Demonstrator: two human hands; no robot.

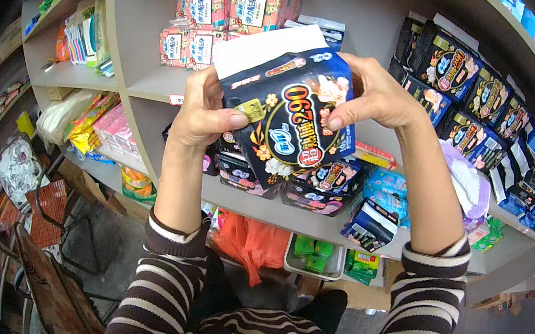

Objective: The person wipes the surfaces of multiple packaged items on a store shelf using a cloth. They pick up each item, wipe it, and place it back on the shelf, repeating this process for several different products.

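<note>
Between my two hands is a dark blue-black pack of sanitary pads (292, 119), printed with flowers and a yellow sticker, its lettering upside down to me. A white flap sticks up from its far end. My left hand (203, 112) grips the pack's left side, thumb on the front. On the opposite side my right hand (378, 100) is closed round the edge, thumb pressed on the front too; its other fingers are partly hidden behind. Under the held pack, similar dark packs (328, 179) stand on the lower shelf.
Pink packs (260, 7) are stacked on the upper shelf, with more dark packs (448, 66) to the right. A purple-and-white cloth item (466, 179) lies by my right forearm. Below are an orange-red plastic bag (249, 240) and a white bin (314, 271). A chair (48, 266) stands at lower left.
</note>
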